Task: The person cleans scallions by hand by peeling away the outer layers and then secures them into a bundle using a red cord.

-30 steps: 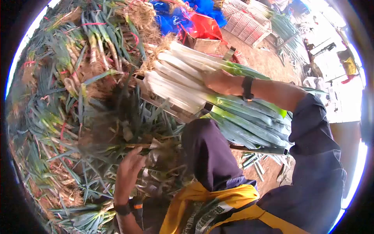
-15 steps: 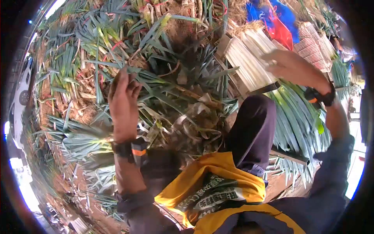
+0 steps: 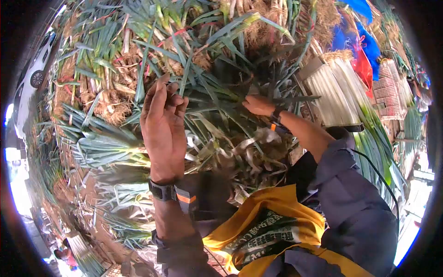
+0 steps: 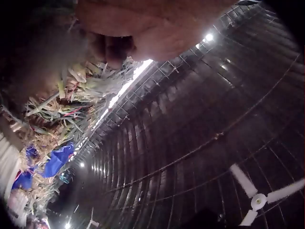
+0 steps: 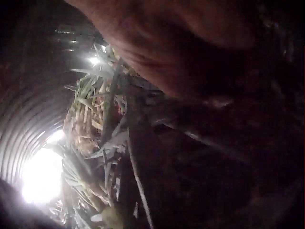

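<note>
My left hand [image 3: 164,131] is raised over the leek leaves, its fingers loosely bent and nothing between them. In the left wrist view the same hand [image 4: 152,28] crosses the top. My right hand [image 3: 259,105] reaches down among green leek leaves [image 3: 226,94] in front of me. Its fingertips are at the leaves, and I cannot tell whether they grip any. Dark shadow hides the underside of this hand [image 5: 186,47] in the right wrist view. To its right, cleaned leeks [image 3: 333,94] with white stalks lie side by side in a metal rack [image 3: 353,128].
Untrimmed leeks [image 3: 110,87] with roots and red ties are heaped at the far left. Dry peeled leaves [image 3: 244,150] cover the ground before my knees. A crate [image 3: 390,90] and blue and red bags [image 3: 364,69] stand at the back right. A white car [image 3: 34,83] is at far left.
My right hand has left the cleaned leeks in the rack and moved left, down into the leaves. The left hand has lifted and moved forward. The view has turned left.
</note>
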The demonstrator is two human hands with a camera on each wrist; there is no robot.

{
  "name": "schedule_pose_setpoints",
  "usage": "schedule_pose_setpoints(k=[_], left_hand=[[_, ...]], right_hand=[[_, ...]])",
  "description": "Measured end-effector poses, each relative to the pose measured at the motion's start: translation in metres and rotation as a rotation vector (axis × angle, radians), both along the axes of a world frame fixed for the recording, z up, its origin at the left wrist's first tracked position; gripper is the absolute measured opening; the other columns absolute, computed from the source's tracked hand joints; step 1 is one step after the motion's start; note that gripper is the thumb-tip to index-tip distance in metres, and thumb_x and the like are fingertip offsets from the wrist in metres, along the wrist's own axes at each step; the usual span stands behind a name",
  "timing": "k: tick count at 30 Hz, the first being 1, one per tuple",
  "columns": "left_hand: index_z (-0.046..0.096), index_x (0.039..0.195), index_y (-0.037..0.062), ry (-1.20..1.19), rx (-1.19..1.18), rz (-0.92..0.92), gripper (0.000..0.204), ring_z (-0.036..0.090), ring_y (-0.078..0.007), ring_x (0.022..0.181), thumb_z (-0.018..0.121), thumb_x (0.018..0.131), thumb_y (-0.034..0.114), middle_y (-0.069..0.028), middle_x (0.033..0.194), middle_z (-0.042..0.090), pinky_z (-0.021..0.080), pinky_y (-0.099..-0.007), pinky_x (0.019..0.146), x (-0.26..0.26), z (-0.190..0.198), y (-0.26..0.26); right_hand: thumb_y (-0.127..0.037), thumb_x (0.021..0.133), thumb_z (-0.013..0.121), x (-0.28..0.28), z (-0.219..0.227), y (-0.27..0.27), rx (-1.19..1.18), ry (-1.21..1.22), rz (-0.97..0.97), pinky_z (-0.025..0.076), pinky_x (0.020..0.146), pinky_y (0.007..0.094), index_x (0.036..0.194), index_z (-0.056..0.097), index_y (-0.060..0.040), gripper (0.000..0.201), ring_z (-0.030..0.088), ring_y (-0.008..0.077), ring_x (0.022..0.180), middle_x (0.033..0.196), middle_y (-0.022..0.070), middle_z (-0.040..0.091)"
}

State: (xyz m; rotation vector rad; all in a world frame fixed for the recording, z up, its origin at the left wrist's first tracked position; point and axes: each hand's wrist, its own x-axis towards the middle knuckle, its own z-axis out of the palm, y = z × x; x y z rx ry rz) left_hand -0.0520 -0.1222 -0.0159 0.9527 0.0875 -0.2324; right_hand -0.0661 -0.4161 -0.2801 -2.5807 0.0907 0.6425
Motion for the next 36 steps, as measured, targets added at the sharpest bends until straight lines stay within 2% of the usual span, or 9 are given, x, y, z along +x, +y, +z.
schedule_pose_setpoints(k=[7,11,18,21,23,26,30,34,36], left_hand=[[0.065,0.128,0.0066,-0.022,-0.044,-0.022,0.031,0.061,-0.0106,0.087,0.067,0.100,0.022,-0.0020,0.103,0.068,0.049,-0.0333,0.088,-0.002,0.002,-0.003],[0.065,0.123,0.0052,-0.067,-0.038,-0.042,0.025,0.057,-0.0111,0.084,0.064,0.103,0.021,0.0001,0.101,0.065,0.049,-0.0301,0.086,-0.005,0.005,-0.009],[0.069,0.112,0.0084,-0.008,0.114,-0.090,0.019,0.065,-0.0127,0.081,0.070,0.099,0.022,-0.0004,0.095,0.069,0.053,-0.0306,0.079,-0.003,-0.009,-0.023],[0.070,0.111,0.0085,0.031,0.228,-0.132,0.023,0.066,-0.0137,0.080,0.067,0.101,0.029,-0.0011,0.093,0.070,0.054,-0.0313,0.077,-0.009,-0.009,-0.037],[0.071,0.114,0.0083,0.046,0.310,-0.191,0.027,0.067,-0.0152,0.087,0.062,0.104,0.033,-0.0028,0.100,0.072,0.054,-0.0352,0.080,-0.009,-0.014,-0.043],[0.066,0.118,0.0067,-0.018,0.057,-0.262,0.034,0.068,-0.0169,0.088,0.067,0.101,0.036,-0.0049,0.104,0.070,0.055,-0.0339,0.082,-0.019,-0.006,-0.059],[0.064,0.122,0.0028,-0.104,-0.082,-0.216,0.038,0.069,-0.0219,0.099,0.071,0.099,0.032,-0.0091,0.112,0.068,0.056,-0.0357,0.091,-0.026,-0.003,-0.060],[0.063,0.123,0.0015,-0.158,-0.058,-0.219,0.039,0.069,-0.0210,0.101,0.069,0.100,0.032,-0.0098,0.111,0.070,0.057,-0.0351,0.091,-0.024,0.004,-0.053],[0.063,0.125,0.0010,-0.260,-0.032,-0.148,0.040,0.069,-0.0181,0.099,0.068,0.101,0.032,-0.0094,0.109,0.071,0.056,-0.0333,0.088,-0.025,0.015,-0.049]], right_hand=[[-0.036,0.087,0.071,-0.019,0.020,0.001,0.120,0.080,0.113,0.051,0.080,0.0478,0.106,0.069,0.0041,0.044,0.068,0.0379,0.090,0.099,0.0239,0.071],[-0.035,0.088,0.076,-0.031,0.050,0.014,0.400,-0.237,0.049,0.037,0.055,0.0498,0.083,0.070,0.0038,0.039,0.047,0.0210,0.055,0.058,0.0086,0.050],[-0.029,0.091,0.076,-0.068,0.207,0.020,0.761,-0.406,-0.190,0.052,0.072,0.0369,0.107,0.069,0.0060,0.039,0.064,0.0165,0.080,0.089,0.0148,0.069],[-0.028,0.092,0.077,-0.091,0.259,0.023,0.468,-0.615,-0.036,0.052,0.074,0.0364,0.115,0.067,0.0049,0.042,0.064,0.0160,0.085,0.099,0.0149,0.068],[-0.025,0.092,0.076,-0.109,0.266,0.037,0.585,-0.614,-0.211,0.051,0.066,0.0350,0.115,0.063,0.0022,0.038,0.065,0.0183,0.081,0.090,0.0163,0.065],[-0.029,0.096,0.073,-0.117,0.260,0.054,0.541,-0.843,-0.013,0.055,0.074,0.0379,0.118,0.062,0.0022,0.040,0.068,0.0300,0.084,0.096,0.0188,0.069],[-0.022,0.096,0.074,-0.111,0.244,0.076,0.566,-0.789,0.088,0.054,0.086,0.0312,0.122,0.065,0.0012,0.036,0.066,0.0143,0.098,0.107,0.0132,0.068],[-0.019,0.094,0.078,-0.076,0.249,0.085,1.203,-0.613,-0.094,0.054,0.083,0.0280,0.117,0.067,0.0017,0.033,0.060,0.0062,0.098,0.106,0.0040,0.069],[-0.017,0.093,0.079,-0.069,0.259,0.093,1.054,-0.653,-0.051,0.054,0.081,0.0277,0.112,0.067,0.0015,0.029,0.060,0.0065,0.095,0.104,0.0031,0.068]])
